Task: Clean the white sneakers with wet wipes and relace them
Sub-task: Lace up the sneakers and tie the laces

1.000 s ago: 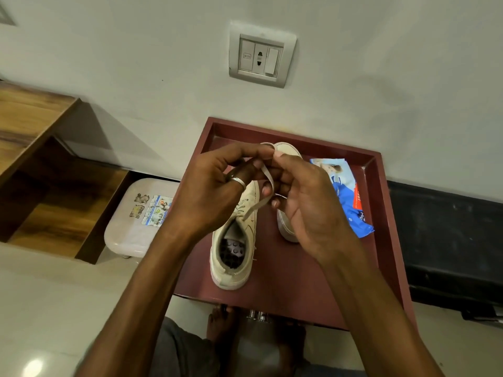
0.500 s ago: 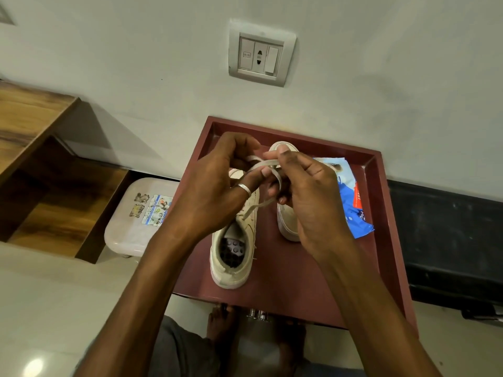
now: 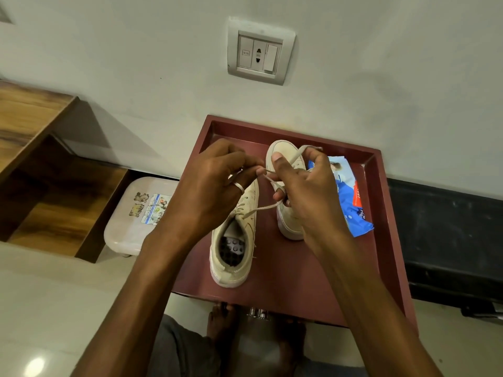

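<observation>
Two white sneakers stand on a dark red tray table [image 3: 375,240]. The left sneaker [image 3: 234,257] has its heel toward me, its front hidden under my left hand. The right sneaker [image 3: 283,156] shows its toe behind my right hand. A cream shoelace [image 3: 261,209] runs from the left sneaker's eyelets up to my hands. My left hand [image 3: 212,186], with a ring, pinches one part of the lace. My right hand [image 3: 307,191] pinches a loop of the same lace, with the lace end sticking up above its fingers. A blue wet wipes pack [image 3: 351,202] lies right of the sneakers.
A white stool [image 3: 130,221] with stickers stands left of the tray. A wooden shelf unit [image 3: 35,164] is further left. A wall socket [image 3: 260,51] sits above on the grey wall. My bare feet [image 3: 220,322] show under the tray's near edge.
My hands have drawn apart, the right one moving right and up with a lace loop, pulling the lace taut between them over the sneakers.
</observation>
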`<control>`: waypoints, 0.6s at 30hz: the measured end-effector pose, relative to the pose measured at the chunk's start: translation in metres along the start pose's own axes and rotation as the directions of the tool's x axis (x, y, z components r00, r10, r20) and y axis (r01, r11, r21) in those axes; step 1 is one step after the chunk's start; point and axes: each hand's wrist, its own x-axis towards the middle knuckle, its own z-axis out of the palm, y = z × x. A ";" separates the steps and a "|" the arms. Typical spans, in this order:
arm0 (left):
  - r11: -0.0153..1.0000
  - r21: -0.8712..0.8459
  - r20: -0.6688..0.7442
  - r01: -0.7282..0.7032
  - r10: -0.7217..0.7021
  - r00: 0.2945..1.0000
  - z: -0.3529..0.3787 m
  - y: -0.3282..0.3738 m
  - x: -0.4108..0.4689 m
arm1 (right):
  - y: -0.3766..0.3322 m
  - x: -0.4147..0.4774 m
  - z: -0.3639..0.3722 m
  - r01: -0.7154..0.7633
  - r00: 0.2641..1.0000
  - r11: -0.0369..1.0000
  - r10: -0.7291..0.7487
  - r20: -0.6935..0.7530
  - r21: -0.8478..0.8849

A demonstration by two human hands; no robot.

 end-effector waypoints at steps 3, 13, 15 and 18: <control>0.998 0.054 -0.026 -0.016 0.017 1.000 0.002 -0.001 -0.001 | 0.010 0.005 0.002 0.080 0.996 0.963 -0.086 -0.011 -0.257; 0.999 0.000 -0.012 0.038 -0.038 0.999 0.001 0.001 0.000 | 0.002 -0.005 0.004 0.344 0.937 0.882 -0.302 0.175 -0.321; 0.996 -0.034 -0.014 0.083 -0.084 0.996 0.000 0.002 0.000 | 0.001 -0.005 0.003 0.361 0.919 0.898 -0.298 0.257 -0.249; 0.988 -0.091 0.001 0.126 -0.127 0.992 -0.003 0.006 0.001 | -0.001 -0.003 -0.003 0.329 0.899 0.923 -0.241 0.365 -0.201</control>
